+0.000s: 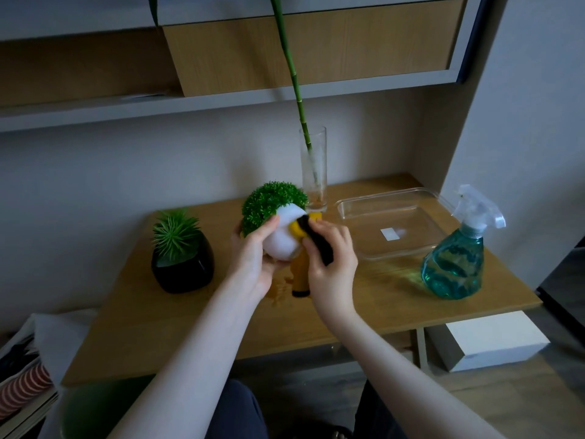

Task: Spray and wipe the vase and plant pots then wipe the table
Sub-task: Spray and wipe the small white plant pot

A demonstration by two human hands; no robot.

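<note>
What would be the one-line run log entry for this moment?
step: wiping white pot | left hand: holds pot | right hand: rubs cloth on pot

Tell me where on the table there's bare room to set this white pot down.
Bare wood lies along the near edge of the table, and between the clear tray and spray bottle. It's crowded between the black pot and the glass vase.

bare forearms [196, 359], dark trousers [237, 410]
</note>
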